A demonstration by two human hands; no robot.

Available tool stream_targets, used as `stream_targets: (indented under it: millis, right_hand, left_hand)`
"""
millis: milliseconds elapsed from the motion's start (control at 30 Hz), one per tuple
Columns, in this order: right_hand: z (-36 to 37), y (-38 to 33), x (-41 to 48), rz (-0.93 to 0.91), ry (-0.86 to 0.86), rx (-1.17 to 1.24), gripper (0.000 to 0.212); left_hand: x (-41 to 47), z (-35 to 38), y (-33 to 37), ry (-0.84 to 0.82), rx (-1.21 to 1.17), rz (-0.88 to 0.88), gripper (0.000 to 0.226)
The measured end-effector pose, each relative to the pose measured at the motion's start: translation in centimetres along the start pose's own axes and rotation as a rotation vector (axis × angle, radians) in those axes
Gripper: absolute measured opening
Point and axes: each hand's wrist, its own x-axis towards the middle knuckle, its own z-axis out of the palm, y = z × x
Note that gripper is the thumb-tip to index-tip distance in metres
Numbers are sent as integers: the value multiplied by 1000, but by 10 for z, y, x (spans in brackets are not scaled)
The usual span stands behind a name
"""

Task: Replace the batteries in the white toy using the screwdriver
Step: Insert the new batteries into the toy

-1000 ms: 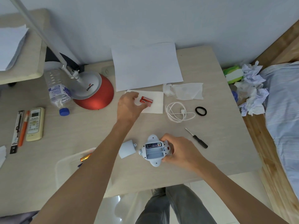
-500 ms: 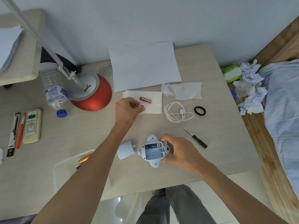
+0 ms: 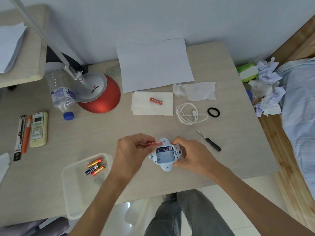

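1. White toy (image 3: 166,166) lies belly-up on the table (image 3: 119,126), near its front edge. Your right hand (image 3: 190,154) is curled round the toy's right side, steadying it.
2. Your left hand (image 3: 131,150) pinches a red battery (image 3: 154,143) between thumb and fingertips, just over the toy's far-left edge.
3. Inside the toy, the open battery compartment (image 3: 165,156) shows one cell with a blue label in the far slot. The two nearer slots look empty.
4. Watch polarity, since a cell seated the wrong way round would leave the toy dead. I cannot read the slot markings from here.
5. The light pinch could let the battery slip and roll off the front edge. The toy's rounded shell may also rock if your right hand loosens.
6. Right of the toy, well apart, lies the screwdriver (image 3: 209,141). Beyond the toy, a second red battery (image 3: 156,101) waits on a tissue (image 3: 153,109).
7. Left of the toy, a clear tray (image 3: 76,193) holds three loose cells (image 3: 95,167). Grabbing one of those by mistake would undo the swap.
8. Far left beyond the toy, the lamp base (image 3: 98,92) reads "COOPER". The print on the batteries is too small to read.
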Motion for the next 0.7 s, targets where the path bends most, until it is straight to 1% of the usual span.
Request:
stream_targets:
  millis: [100, 233, 333, 400, 533, 700]
  right_hand:
    - [2, 1, 0, -5, 12, -2, 44]
    - [3, 2, 0, -17, 7, -2, 44]
    - [5, 3, 1, -10, 4, -1, 45]
    - [5, 3, 1, -2, 8, -5, 45]
    - [7, 3, 1, -5, 18, -16, 45]
    - [6, 3, 2, -11, 18, -25, 47]
  left_hand:
    - [-20, 13, -17, -26, 88, 82, 18]
    - [-26, 26, -42, 23, 275, 282, 18]
    - [-24, 33, -51, 79, 345, 411, 15]
    - [-22, 38, -53, 112, 344, 424, 13]
    - [-20, 43, -52, 161, 351, 394, 15]
    - [-17, 47, -54, 140, 289, 294, 17]
